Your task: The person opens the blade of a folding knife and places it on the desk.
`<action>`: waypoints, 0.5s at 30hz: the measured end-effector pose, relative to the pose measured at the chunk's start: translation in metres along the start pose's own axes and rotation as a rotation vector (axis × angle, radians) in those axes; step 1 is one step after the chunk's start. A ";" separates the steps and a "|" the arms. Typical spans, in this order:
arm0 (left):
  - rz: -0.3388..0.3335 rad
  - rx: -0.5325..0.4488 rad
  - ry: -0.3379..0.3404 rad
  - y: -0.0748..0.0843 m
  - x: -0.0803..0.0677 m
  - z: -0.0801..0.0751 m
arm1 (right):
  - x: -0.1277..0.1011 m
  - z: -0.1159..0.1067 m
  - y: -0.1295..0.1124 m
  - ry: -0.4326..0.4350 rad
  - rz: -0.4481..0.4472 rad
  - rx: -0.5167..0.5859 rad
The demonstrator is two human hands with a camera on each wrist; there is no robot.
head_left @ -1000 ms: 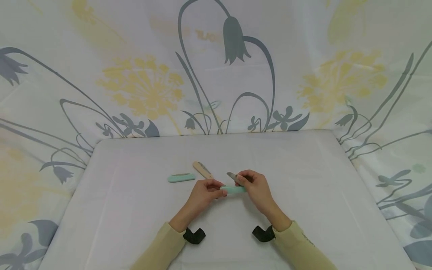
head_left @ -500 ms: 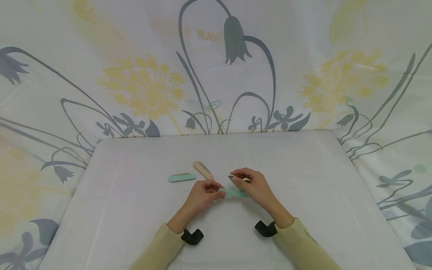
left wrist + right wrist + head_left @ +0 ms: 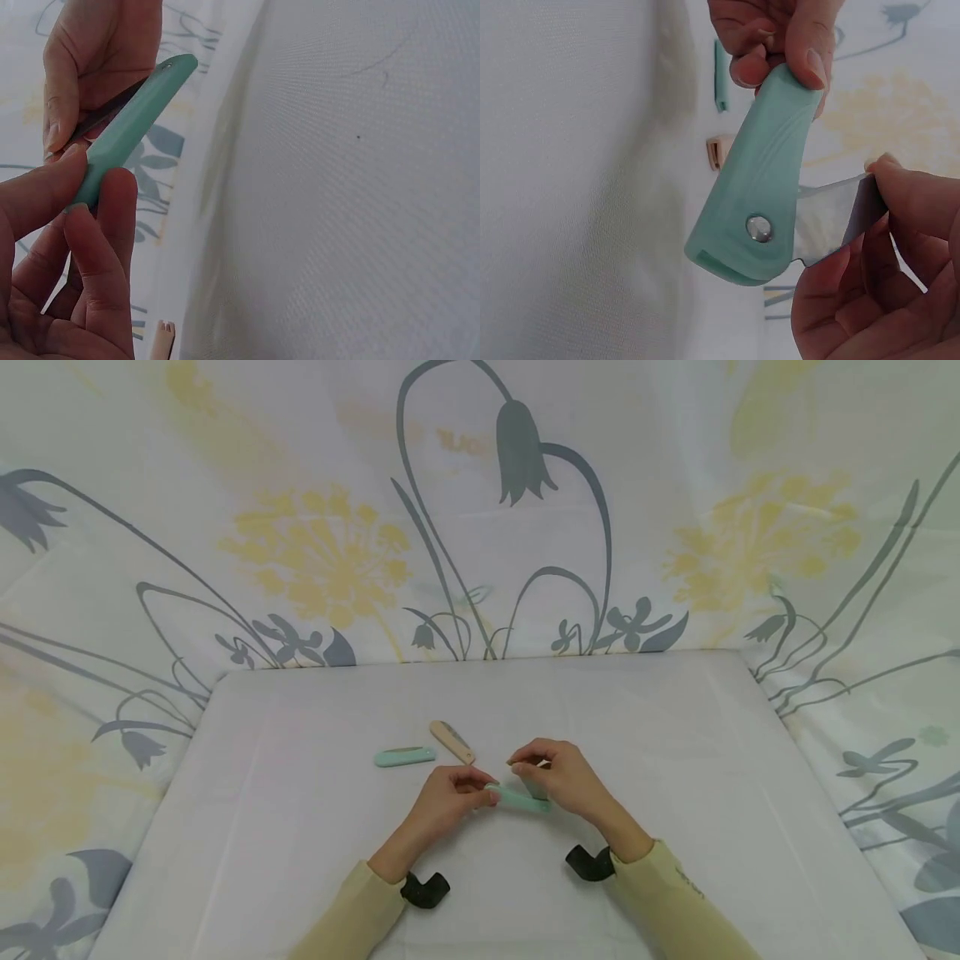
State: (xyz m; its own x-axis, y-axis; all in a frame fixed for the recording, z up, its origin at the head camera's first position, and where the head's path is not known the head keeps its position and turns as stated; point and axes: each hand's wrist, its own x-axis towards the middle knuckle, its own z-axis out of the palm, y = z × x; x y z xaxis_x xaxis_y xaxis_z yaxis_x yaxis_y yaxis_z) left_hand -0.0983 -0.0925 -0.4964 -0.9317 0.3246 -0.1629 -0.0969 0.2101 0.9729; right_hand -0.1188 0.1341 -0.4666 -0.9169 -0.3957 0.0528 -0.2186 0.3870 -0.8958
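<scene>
My left fingers (image 3: 90,225) pinch the butt end of the mint folding knife (image 3: 517,798), steadying the handle just above the tabletop (image 3: 675,735) so my right hand (image 3: 562,777) can work the blade (image 3: 832,217). Its thumb and fingertips pinch the flat steel, which stands partly swung out at the rivet (image 3: 759,228). Beyond my left hand (image 3: 446,797) lie a second mint knife (image 3: 405,757) and a beige knife (image 3: 452,741), both folded, near each other. I can read no brand or writing on any of them.
</scene>
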 end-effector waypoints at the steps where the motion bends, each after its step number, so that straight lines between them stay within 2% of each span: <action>1: 0.004 0.003 0.001 0.000 0.000 0.000 | 0.000 0.000 0.000 -0.002 -0.001 -0.007; 4: 0.017 0.009 0.002 0.001 0.000 -0.001 | -0.001 -0.001 -0.001 -0.006 -0.004 -0.033; 9: -0.006 0.010 0.003 0.004 0.000 -0.003 | -0.001 -0.003 -0.002 0.008 0.016 -0.066; 15: -0.011 -0.008 0.031 0.004 -0.002 -0.006 | -0.003 -0.010 -0.003 0.028 0.069 0.020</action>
State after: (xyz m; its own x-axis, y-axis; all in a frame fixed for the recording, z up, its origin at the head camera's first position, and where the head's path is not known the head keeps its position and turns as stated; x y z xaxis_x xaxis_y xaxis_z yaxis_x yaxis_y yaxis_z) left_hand -0.0994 -0.0978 -0.4908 -0.9410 0.2934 -0.1687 -0.1099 0.2065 0.9723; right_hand -0.1189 0.1423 -0.4596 -0.9387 -0.3448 0.0027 -0.1480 0.3958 -0.9063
